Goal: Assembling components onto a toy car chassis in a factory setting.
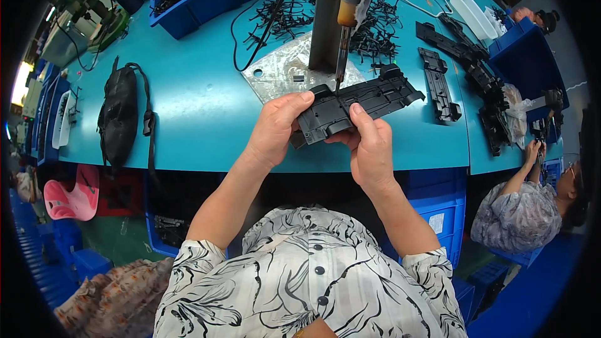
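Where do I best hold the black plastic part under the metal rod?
Probably at its left end and near long edge, coming from the person's side: the black plastic part is long and shallow, and the metal rod points down at its far edge.

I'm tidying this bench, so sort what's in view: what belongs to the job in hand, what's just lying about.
Likely in the job:
- black frame, held by left hand and right hand
- pointed tool, its tip at the frame
- metal plate
- small black parts, perhaps

Likely just lying about:
- black bag
- pink seat
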Motion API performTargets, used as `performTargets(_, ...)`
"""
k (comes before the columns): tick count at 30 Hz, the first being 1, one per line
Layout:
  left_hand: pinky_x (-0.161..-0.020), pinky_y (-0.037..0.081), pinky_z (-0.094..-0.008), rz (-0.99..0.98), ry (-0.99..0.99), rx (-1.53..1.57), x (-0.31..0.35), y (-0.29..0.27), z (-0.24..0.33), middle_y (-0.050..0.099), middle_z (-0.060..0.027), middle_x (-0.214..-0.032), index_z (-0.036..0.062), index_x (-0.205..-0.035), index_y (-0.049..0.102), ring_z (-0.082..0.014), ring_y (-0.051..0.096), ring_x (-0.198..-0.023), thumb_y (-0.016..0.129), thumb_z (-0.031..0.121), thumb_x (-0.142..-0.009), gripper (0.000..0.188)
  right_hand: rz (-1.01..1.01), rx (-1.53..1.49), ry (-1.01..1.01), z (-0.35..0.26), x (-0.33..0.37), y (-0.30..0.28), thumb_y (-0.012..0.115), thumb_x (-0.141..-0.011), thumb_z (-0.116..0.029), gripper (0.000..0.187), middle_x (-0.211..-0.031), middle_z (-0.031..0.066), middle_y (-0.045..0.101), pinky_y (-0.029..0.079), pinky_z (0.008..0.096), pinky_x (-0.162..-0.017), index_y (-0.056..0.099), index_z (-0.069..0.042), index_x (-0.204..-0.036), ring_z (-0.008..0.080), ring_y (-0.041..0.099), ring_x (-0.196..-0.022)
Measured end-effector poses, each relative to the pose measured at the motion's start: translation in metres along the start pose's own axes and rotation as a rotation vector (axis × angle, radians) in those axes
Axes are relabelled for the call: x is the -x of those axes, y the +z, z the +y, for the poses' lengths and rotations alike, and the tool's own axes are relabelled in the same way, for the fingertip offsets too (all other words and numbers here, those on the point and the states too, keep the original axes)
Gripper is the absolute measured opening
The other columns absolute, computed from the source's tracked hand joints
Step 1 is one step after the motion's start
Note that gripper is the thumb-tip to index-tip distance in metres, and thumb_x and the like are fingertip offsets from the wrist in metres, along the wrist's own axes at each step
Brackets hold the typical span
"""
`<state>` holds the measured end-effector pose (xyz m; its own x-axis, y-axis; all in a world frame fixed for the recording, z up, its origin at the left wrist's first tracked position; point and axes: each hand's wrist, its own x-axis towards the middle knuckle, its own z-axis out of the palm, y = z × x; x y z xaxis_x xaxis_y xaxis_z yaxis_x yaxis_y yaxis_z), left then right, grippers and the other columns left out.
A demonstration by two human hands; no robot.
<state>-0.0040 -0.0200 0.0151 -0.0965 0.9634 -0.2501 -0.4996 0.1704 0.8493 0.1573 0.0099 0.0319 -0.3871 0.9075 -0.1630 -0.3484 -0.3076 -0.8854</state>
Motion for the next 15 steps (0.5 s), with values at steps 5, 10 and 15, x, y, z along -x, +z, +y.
performTargets(5,-0.072,0.049,-0.0266,0.009,-0.008,0.008,0.0006,-0.0001,0.0001,0.066,-0.0056,-0.089,-0.0008,-0.099,0.064,-0.0112,0.061,-0.078,0.057,0.03,-0.092,0.032,0.004,-0.003,-0.009,0.0012,0.0001,0.0004,0.048,-0.095,-0.023,0.033,-0.091,0.0117,0.067,0.056,0.0299,-0.064,0.063,0.006,-0.096,0.0168,0.065,-0.077)
performTargets(10,-0.072,0.049,-0.0269,0.009,0.008,0.004,0.0006,-0.0005,-0.0009,0.066,-0.0058,-0.089,-0.0008,-0.099,0.064,-0.0117,0.061,-0.077,0.057,0.03,-0.092,0.032,0.001,-0.003,0.005,0.0027,0.0005,-0.0009,0.049,-0.095,-0.023,0.033,-0.091,0.0117,0.067,0.056,0.03,-0.065,0.063,0.006,-0.096,0.0169,0.065,-0.078)
performTargets(15,-0.072,0.05,-0.0272,0.01,0.003,0.007,0.0009,-0.0004,0.0009,0.066,-0.0061,-0.089,-0.0006,-0.098,0.064,-0.012,0.061,-0.077,0.057,0.03,-0.092,0.032,0.001,-0.011,0.007,0.0019,0.0003,0.0015,0.049,-0.095,-0.023,0.033,-0.09,0.012,0.067,0.056,0.0301,-0.065,0.063,0.006,-0.096,0.0172,0.065,-0.077)
